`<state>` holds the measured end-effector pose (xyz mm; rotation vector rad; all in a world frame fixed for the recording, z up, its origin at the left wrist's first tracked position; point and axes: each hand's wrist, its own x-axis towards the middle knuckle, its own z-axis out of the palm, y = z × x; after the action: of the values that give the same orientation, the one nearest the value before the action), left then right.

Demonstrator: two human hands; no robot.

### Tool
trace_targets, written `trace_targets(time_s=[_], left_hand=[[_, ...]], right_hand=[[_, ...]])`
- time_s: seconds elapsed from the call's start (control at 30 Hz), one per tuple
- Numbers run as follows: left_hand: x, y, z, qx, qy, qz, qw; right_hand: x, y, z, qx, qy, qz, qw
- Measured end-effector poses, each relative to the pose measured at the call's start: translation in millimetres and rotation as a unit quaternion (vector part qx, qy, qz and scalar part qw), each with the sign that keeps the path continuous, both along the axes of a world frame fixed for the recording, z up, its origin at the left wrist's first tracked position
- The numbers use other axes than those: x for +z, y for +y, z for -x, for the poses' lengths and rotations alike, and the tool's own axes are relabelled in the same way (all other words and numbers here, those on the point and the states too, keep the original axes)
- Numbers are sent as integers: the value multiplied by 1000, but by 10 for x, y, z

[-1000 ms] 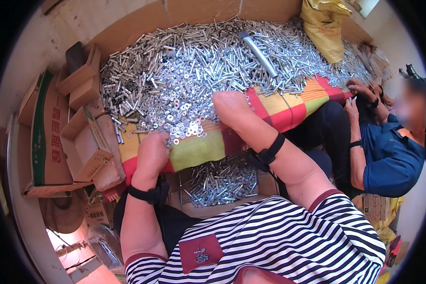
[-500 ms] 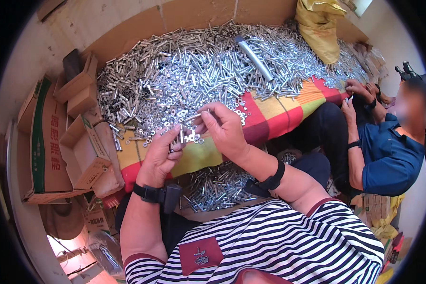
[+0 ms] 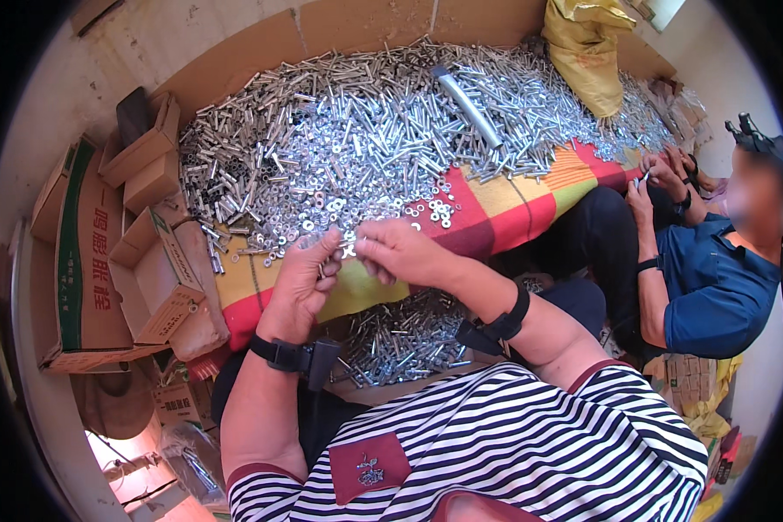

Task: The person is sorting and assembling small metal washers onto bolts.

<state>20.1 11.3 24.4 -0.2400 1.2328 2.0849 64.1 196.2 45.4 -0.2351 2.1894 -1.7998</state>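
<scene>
My left hand (image 3: 309,271) is closed, its thumb and fingertips pressed together. Beside it my right hand (image 3: 402,249) is closed too, thumb against curled fingers, its tips a short gap from the left ones. What either holds is mostly hidden by the fingers and too small to name. Both hands hover over the near edge of a heap of loose metal bolts and sleeves (image 3: 357,109). Flat washers and nuts (image 3: 329,206) lie thickly just beyond my fingertips. Under the heap's near side spreads a checked cloth (image 3: 506,213) in red, yellow and green.
Below the cloth's edge stands a container of bolts (image 3: 404,344). Cardboard boxes (image 3: 161,283) are stacked at the left. A thick metal tube (image 3: 471,111) rests on the heap, and a yellow sack (image 3: 587,52) sits behind. At right, a person in a blue shirt (image 3: 722,300) handles small parts.
My right hand has lowered and turned, its fingers curling in. The bolt-like pieces seen at both hands' fingertips are now hidden. The co-worker's hands have shifted slightly.
</scene>
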Motion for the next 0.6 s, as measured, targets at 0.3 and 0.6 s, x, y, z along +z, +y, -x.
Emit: trace_targets(time_s=[0.3,0.6], left_hand=[[-127,-143,53,65,-109,-86,988],[-172,-744,638,93,354,574,733]], right_hand=[[-115,-154,314,-118,237,-227,937],[-98,104,778,-39,318,-547,773]])
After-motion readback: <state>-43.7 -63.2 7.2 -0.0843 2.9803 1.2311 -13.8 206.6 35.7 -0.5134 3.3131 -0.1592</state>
